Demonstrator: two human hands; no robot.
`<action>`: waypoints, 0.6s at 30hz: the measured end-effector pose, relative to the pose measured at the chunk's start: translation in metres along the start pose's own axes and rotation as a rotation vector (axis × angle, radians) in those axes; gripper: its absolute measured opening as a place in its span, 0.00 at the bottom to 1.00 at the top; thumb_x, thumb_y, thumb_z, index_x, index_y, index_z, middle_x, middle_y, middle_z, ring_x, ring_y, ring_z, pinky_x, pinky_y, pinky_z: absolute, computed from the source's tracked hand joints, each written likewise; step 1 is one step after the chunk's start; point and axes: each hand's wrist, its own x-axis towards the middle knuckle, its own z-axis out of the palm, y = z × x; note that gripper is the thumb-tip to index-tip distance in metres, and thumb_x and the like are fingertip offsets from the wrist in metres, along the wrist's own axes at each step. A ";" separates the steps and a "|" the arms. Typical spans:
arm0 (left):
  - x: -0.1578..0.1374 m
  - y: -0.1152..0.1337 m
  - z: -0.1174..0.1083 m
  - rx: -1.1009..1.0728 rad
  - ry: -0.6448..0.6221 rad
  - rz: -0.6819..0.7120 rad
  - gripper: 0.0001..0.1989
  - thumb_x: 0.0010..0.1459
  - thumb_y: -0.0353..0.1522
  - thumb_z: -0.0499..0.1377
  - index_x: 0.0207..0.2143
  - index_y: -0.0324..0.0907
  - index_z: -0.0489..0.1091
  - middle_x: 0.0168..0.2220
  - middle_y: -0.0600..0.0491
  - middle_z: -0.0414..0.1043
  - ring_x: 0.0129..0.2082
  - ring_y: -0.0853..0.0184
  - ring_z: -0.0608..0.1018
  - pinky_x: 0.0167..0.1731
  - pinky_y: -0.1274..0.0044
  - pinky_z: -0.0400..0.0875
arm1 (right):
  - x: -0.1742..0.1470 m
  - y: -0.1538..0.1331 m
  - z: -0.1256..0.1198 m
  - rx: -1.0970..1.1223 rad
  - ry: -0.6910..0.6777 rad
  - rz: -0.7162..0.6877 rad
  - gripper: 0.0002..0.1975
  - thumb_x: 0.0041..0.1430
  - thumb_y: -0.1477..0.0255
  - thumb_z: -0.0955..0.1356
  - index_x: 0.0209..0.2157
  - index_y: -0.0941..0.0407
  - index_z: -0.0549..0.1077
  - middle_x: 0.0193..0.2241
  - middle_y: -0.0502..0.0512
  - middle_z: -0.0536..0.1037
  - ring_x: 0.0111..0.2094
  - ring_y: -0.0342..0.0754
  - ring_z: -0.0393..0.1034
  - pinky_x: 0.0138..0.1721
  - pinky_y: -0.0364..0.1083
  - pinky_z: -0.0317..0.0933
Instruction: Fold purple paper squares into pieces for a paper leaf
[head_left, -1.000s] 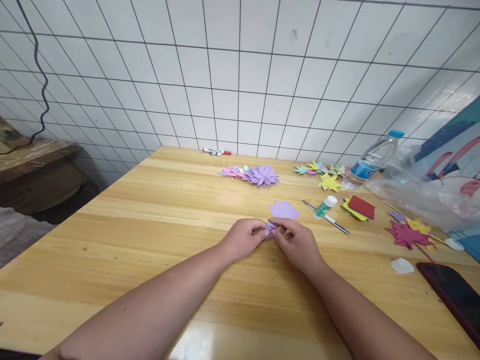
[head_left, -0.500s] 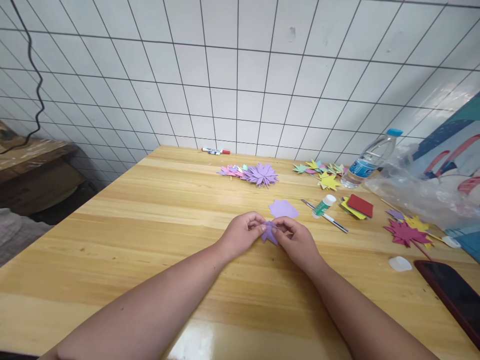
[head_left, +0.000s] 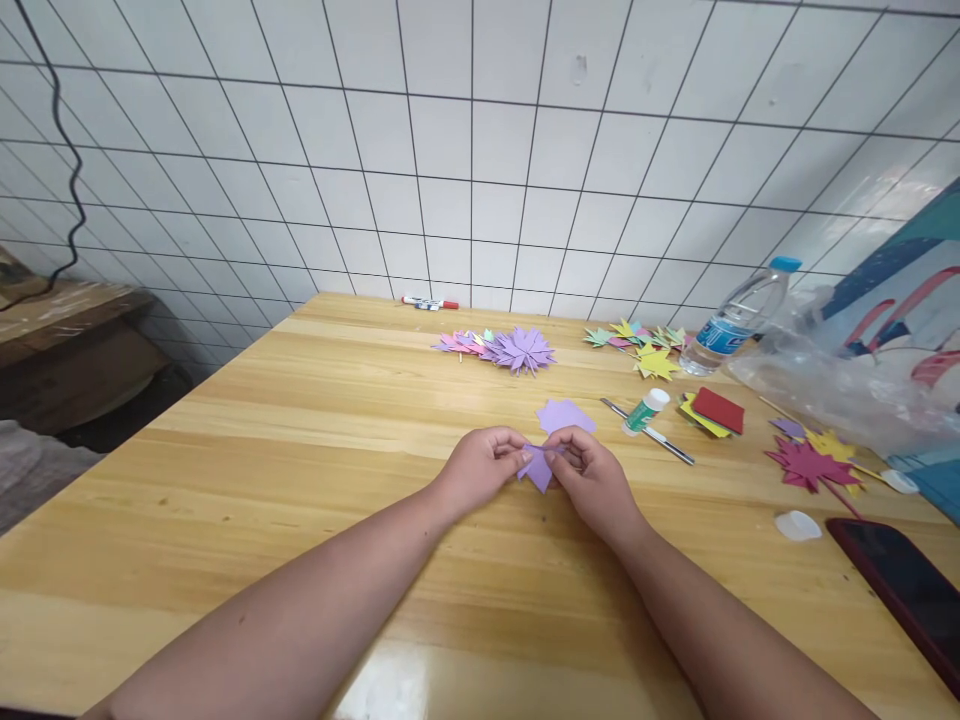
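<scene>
A purple paper cutout with pointed edges is held just above or on the wooden table. My left hand pinches its left side, and my right hand pinches its right side. Part of the cutout is hidden by my fingers. Right behind my hands lies a second, paler purple paper piece. To its right a glue stick with a white cap rests against or on a slim pen-like tool.
Paper leaf bunches and yellow leaves lie toward the tiled wall, near markers. At right are a water bottle, red and yellow paper, a crimson leaf, a clear cap and a phone.
The purple cutout has tilted or bent in my fingers, showing a broader lower part with a crease along the top. Both hands stay in nearly the same place.
</scene>
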 end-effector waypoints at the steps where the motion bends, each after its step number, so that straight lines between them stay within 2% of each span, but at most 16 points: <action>1: 0.001 0.000 -0.001 -0.017 0.018 0.000 0.11 0.47 0.37 0.61 0.28 0.37 0.70 0.20 0.56 0.69 0.20 0.73 0.68 0.23 0.81 0.60 | 0.000 0.000 -0.001 -0.033 0.023 -0.043 0.06 0.54 0.69 0.65 0.35 0.53 0.66 0.29 0.50 0.73 0.26 0.44 0.69 0.25 0.42 0.65; 4: 0.002 -0.001 -0.003 -0.080 0.037 0.002 0.11 0.48 0.36 0.61 0.30 0.36 0.70 0.21 0.55 0.70 0.20 0.73 0.68 0.24 0.81 0.60 | 0.000 -0.001 -0.005 -0.192 0.048 -0.234 0.08 0.55 0.74 0.62 0.36 0.53 0.70 0.37 0.54 0.75 0.35 0.46 0.71 0.33 0.44 0.67; 6: 0.002 0.000 -0.004 -0.116 0.034 -0.001 0.11 0.48 0.36 0.61 0.31 0.36 0.71 0.24 0.53 0.71 0.22 0.73 0.69 0.25 0.80 0.62 | 0.000 -0.001 -0.007 -0.296 0.024 -0.354 0.13 0.55 0.78 0.60 0.35 0.52 0.74 0.38 0.53 0.76 0.39 0.46 0.71 0.41 0.47 0.66; 8: 0.002 0.001 -0.004 -0.140 0.035 -0.011 0.11 0.47 0.36 0.61 0.31 0.37 0.72 0.26 0.53 0.72 0.24 0.72 0.70 0.27 0.80 0.63 | 0.000 0.000 -0.008 -0.370 0.022 -0.410 0.18 0.54 0.80 0.59 0.37 0.51 0.75 0.40 0.52 0.77 0.43 0.46 0.70 0.46 0.48 0.63; 11: 0.002 0.003 -0.004 -0.139 0.030 -0.025 0.12 0.47 0.36 0.61 0.31 0.37 0.72 0.26 0.52 0.72 0.24 0.72 0.70 0.27 0.80 0.63 | 0.001 -0.001 -0.008 -0.462 0.045 -0.419 0.18 0.56 0.80 0.59 0.40 0.51 0.75 0.40 0.52 0.77 0.43 0.47 0.70 0.45 0.50 0.63; 18: 0.003 -0.004 -0.002 -0.019 0.003 0.025 0.13 0.50 0.38 0.59 0.34 0.37 0.73 0.29 0.51 0.74 0.26 0.70 0.72 0.28 0.79 0.65 | 0.001 -0.006 -0.008 -0.585 0.092 -0.466 0.10 0.55 0.75 0.64 0.34 0.50 0.77 0.34 0.51 0.79 0.38 0.48 0.71 0.41 0.50 0.65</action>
